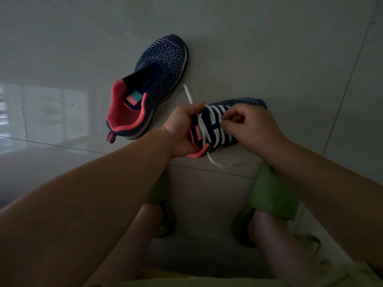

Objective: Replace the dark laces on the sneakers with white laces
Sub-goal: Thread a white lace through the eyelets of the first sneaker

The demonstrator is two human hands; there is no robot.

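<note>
Knees, green slippers nearest. Left hand (pixel 182 129) grips near sneaker (pixel 217 129) at collar, lifted above floor (pixel 269 48). Right hand (pixel 255 126) fingers curled, pinching white lace (pixel 209 123) at eyelets. Lace limp, light; judged best taken near tip. Second sneaker (pixel 149 90) beyond, on floor, unlaced.

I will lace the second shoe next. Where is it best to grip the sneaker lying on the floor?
Probably grip the laceless sneaker at its pink heel collar, reaching from the left hand side: the opening faces up and nearest you, giving a rim to pinch.
</note>
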